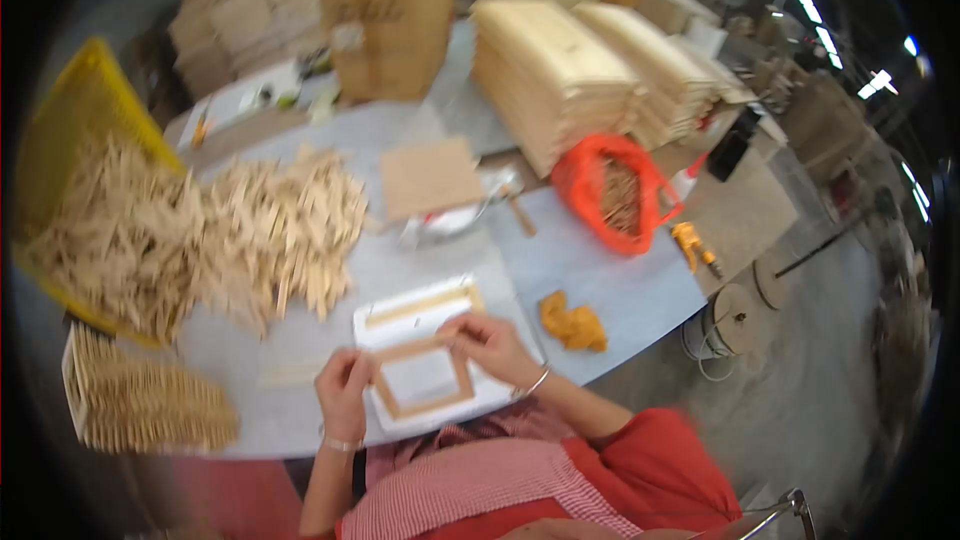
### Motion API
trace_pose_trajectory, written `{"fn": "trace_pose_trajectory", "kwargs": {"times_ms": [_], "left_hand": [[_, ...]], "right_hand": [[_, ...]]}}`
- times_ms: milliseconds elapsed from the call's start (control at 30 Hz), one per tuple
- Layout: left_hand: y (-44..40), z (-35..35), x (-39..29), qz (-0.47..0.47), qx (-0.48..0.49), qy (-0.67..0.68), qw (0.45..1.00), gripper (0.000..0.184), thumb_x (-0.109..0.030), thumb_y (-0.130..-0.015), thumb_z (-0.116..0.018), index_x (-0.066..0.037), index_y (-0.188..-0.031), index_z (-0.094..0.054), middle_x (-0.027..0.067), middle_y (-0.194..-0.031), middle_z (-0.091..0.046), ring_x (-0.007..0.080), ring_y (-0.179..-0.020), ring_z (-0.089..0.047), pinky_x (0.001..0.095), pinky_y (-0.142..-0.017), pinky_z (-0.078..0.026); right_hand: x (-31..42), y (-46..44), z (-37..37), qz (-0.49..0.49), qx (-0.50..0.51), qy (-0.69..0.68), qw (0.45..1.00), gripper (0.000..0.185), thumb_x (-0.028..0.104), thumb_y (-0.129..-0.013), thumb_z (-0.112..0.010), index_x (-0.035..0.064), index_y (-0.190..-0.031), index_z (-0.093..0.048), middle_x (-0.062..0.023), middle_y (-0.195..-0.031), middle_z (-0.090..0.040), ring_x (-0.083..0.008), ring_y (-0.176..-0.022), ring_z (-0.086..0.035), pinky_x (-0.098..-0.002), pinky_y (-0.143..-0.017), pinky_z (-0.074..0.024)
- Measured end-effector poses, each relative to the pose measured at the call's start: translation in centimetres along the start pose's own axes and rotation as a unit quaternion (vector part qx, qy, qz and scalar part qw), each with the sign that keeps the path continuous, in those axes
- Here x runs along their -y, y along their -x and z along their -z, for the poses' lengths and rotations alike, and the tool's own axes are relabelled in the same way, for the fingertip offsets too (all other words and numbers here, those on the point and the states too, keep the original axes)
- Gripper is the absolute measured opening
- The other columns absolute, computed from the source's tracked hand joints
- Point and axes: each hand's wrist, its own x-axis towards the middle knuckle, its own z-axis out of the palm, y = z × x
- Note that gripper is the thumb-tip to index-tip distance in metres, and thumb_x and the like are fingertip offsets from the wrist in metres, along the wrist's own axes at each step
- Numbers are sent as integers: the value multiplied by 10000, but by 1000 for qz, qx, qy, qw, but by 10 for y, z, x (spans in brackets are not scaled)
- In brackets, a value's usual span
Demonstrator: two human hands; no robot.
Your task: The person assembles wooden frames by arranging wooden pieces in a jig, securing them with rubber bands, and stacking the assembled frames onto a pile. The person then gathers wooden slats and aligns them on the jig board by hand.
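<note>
A small rectangular wooden frame (432, 405) is at the table's front edge, over a white board (408, 330). My left hand (344, 382) pinches its upper left corner between thumb and fingers. At the upper right corner, the fingers of my right hand (490, 345) close on the wood. Blur hides whether the top strip is joined to the frame or separate. Beyond the frame, a pale wooden strip (425, 305) lies along the far part of the board. A crumpled orange cloth (572, 322) rests to the right of my right hand.
Loose wood strips (275, 230) spill from a yellow basket (95, 90) at left. Stacked frames (150, 395) stand in front of it. A red bag (580, 180) of small brown pieces, an orange tool (695, 248), wood stacks (545, 50) and a carton (385, 25) sit farther back.
</note>
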Motion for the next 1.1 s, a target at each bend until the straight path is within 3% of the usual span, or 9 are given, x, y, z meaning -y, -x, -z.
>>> {"fn": "trace_pose_trajectory", "kwargs": {"times_ms": [367,400,433,467,567,633,700,933,1100], "left_hand": [[8,21,33,-85,54,-16,995,148,-107,-894,-621,-11,-789,-579,1,-685,-555,56,-563,-448,196,-515,-359],[7,28,37,-73,87,-51,992,114,-99,-886,-624,-15,-941,-570,37,-816,-573,115,-688,-497,252,-627,-423],[7,33,41,-60,120,-88,987,235,-91,-878,-626,-19,-1092,-560,72,-946,-592,174,-813,-546,309,-739,-486],[8,36,45,-61,121,-92,986,235,-91,-878,-626,-19,-1092,-560,72,-946,-592,174,-813,-546,309,-739,-486],[11,24,35,-100,110,-110,983,110,-55,-913,-587,-34,-1020,-572,2,-870,-569,82,-736,-487,232,-648,-449],[11,14,31,-134,75,-59,986,142,-97,-890,-624,-13,-785,-577,-3,-687,-549,55,-569,-453,195,-524,-366],[11,8,27,-141,80,-53,985,136,-87,-884,-627,-10,-785,-574,-3,-691,-547,55,-581,-458,194,-538,-371],[12,-12,25,-180,60,-15,982,126,-52,-869,-633,-2,-781,-558,10,-716,-539,58,-630,-471,193,-581,-382],[9,-5,32,-151,46,-37,987,142,-77,-897,-604,4,-788,-562,6,-701,-546,62,-611,-478,199,-570,-395]], "right_hand": [[-3,18,9,58,37,89,994,224,247,-893,-651,37,-963,-688,-5,-835,-651,-64,-783,-571,-226,-694,-457],[-4,21,9,64,44,90,993,218,230,-901,-633,33,-978,-687,-24,-850,-646,-91,-798,-580,-239,-704,-457],[-3,23,10,65,43,88,993,218,230,-901,-633,33,-978,-687,-24,-850,-646,-91,-798,-580,-239,-704,-457],[-2,26,10,86,44,111,989,217,223,-905,-623,27,-974,-684,-38,-841,-644,-104,-786,-585,-242,-700,-459],[4,34,15,125,35,144,981,213,208,-911,-608,16,-969,-678,-62,-831,-640,-128,-766,-593,-251,-691,-462],[5,37,18,145,28,155,977,211,201,-912,-601,11,-968,-676,-73,-828,-637,-139,-758,-596,-257,-685,-463],[5,40,20,147,-3,160,976,202,202,-889,-617,17,-938,-681,-86,-818,-642,-182,-729,-615,-280,-670,-480],[5,39,24,113,-24,152,982,197,208,-882,-626,24,-914,-690,-76,-801,-650,-183,-710,-620,-281,-653,-483],[4,34,21,121,-20,158,980,207,218,-886,-626,26,-928,-690,-75,-810,-662,-175,-720,-627,-277,-652,-486]]}}
